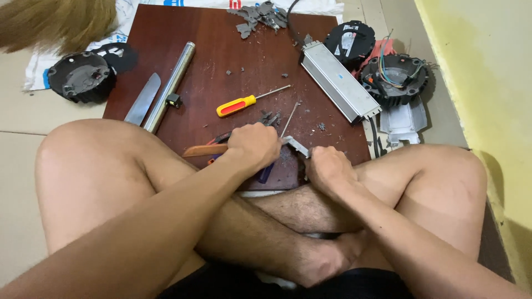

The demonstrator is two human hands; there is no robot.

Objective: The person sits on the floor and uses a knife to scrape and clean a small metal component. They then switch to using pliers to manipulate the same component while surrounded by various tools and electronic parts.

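Note:
I sit cross-legged at the near edge of a dark red wooden board (pixel 221 55). My left hand (pixel 254 146) is closed around a tool with a blue handle end, and a thin metal rod (pixel 289 119) sticks up beside it. My right hand (pixel 327 168) is clenched on a small grey metal bracket (pixel 296 145) at the board's edge. The two hands almost touch over the bracket. An orange-brown flat piece (pixel 204 150) lies just left of my left hand. What my fingers cover is hidden.
On the board lie a yellow and red screwdriver (pixel 238 104), a steel tube (pixel 170 84), a flat blade (pixel 143 99), a long grey metal box (pixel 339 81) and grey plastic fragments (pixel 260 15). Round black housings (pixel 394 77) with wires sit right, another (pixel 80 76) left. A yellow wall (pixel 487 66) stands right.

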